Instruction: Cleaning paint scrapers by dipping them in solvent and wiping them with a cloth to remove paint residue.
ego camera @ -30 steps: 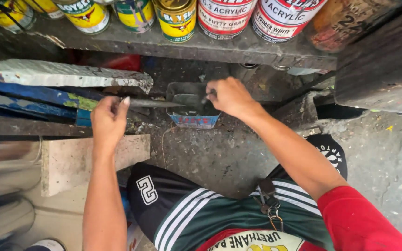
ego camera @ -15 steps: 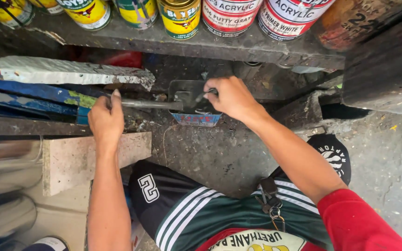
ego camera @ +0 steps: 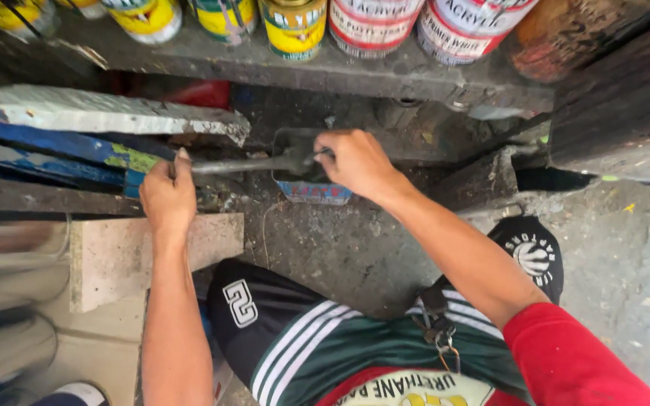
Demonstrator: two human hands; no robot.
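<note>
While our left hand (ego camera: 165, 197) grips the rod's (ego camera: 238, 165) end, our right hand (ego camera: 355, 162) closes round its other end (inside the small can (ego camera: 310, 188)); stirring looks midway.

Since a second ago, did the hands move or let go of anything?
Hardly. The left hand and right hand keep gripping the grey metal rod over the small tin, only drifting slightly in view. Nothing was let go. The paint cans on the shelf stayed put.

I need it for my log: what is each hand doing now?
Left hand: closed on the rod.
Right hand: closed on the rod's other end.
</note>
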